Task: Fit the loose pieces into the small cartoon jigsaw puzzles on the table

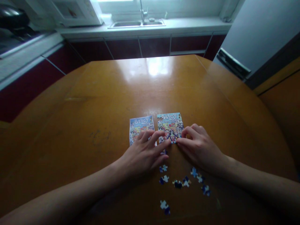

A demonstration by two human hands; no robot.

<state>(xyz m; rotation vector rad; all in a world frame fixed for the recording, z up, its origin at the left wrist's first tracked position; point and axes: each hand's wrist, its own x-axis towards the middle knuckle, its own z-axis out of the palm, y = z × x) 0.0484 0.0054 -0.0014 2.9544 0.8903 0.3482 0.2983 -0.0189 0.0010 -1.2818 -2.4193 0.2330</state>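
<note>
Multicoloured puzzle (pixel 172 123) lies flat between left hand (pixel 146 151) and right hand (pixel 201 145), fingertips at its lower edge; pinching or pressing, we cannot tell. Probably light, stiff, weak-jointed; best held by edges.

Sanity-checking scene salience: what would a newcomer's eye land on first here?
Probably the colorful, partly assembled jigsaw, with the fingers of the left hand and right hand at its lower part. Just left of it lies a similar printed sheet, partly hidden by the left hand. Next, loose pieces scattered nearer the viewer, and bright glare on the table's far side.
</note>
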